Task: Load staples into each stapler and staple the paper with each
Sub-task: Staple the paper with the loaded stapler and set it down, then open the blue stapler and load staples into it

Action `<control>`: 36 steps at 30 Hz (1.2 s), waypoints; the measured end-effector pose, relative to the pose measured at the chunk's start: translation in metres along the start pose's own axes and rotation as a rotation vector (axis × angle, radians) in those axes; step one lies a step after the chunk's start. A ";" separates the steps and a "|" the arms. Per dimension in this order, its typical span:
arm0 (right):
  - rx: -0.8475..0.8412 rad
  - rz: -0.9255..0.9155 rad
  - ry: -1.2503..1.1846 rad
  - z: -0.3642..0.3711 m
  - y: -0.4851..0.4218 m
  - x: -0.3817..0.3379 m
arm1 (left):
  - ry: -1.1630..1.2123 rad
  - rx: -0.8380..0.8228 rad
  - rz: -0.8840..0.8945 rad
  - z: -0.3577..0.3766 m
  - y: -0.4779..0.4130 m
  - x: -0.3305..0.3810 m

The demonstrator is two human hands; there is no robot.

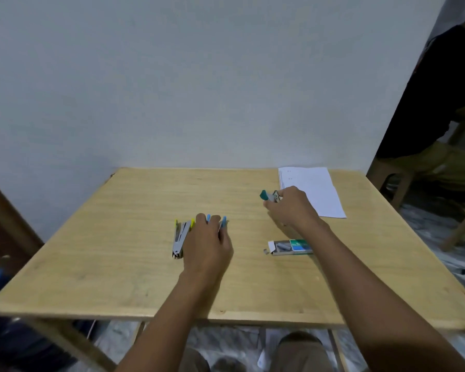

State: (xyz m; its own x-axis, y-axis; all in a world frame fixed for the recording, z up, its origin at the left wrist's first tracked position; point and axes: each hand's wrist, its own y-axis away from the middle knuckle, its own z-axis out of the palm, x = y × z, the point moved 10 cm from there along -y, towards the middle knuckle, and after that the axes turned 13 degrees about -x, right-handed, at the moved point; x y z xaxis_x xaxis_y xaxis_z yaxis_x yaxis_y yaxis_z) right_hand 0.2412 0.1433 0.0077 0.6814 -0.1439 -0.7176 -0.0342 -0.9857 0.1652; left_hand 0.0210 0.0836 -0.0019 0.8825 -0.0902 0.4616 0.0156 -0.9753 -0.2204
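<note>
Three staplers show on the pale wooden worktop (118,251) in my head view, and each has its own colour. The yellow stapler (180,237) lies towards the left with nothing touching it: it has a grey metal body with yellow tips at the far end, and its two arms are splayed apart in a narrow V that meets at the near end. Just right of it is the blue stapler (224,220), mostly hidden under my left hand (210,245), so only two light blue tips poke out between and beside the fingers. That hand lies on top of it with the fingers reaching forward, and I cannot tell whether they are closed around the body or only resting there. Further back and to the right, my right hand (293,208) grips the teal stapler (266,195), fingers and thumb curled round its metal part, with the dark teal end sticking out to the left. I cannot tell whether it is off the wood. The paper (317,189), white sheets with faint print near the top, lies at the far right corner just behind that hand. Nearer to me, under my right forearm, the staple box (293,247) has a green and blue sleeve and its tray slid out to the left, showing grey staples (283,247). A person (440,103) in a dark top sits at the right edge of the view
</note>
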 end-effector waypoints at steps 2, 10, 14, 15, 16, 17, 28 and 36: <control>0.004 0.003 0.145 0.006 -0.014 -0.010 | 0.058 0.010 -0.012 0.000 0.002 -0.006; 0.020 0.042 0.429 0.022 -0.064 -0.036 | 0.071 0.029 -0.016 -0.001 0.002 -0.008; 0.049 0.058 0.389 0.018 -0.083 -0.037 | 0.047 0.035 0.003 0.003 -0.003 -0.008; 0.054 0.056 0.375 0.016 -0.087 -0.036 | 0.049 0.038 0.007 0.003 -0.003 -0.008; 0.054 0.057 0.350 0.015 -0.090 -0.035 | 0.051 0.042 0.013 0.003 -0.003 -0.008; 0.053 0.054 0.311 0.013 -0.091 -0.034 | 0.052 0.047 0.018 0.003 -0.004 -0.008; -0.127 0.083 0.065 0.018 -0.062 0.000 | 0.063 0.014 -0.020 0.009 -0.005 -0.013; 0.050 0.037 0.068 0.016 -0.063 -0.002 | 0.169 -0.025 -0.016 0.009 -0.004 -0.012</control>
State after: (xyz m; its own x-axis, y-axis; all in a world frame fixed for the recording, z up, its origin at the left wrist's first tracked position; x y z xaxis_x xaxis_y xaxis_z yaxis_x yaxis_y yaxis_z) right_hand 0.2301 0.2044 -0.0122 0.7271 -0.1756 -0.6637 -0.0956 -0.9832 0.1555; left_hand 0.0146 0.0909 -0.0145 0.7905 -0.1052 0.6034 0.0153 -0.9815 -0.1911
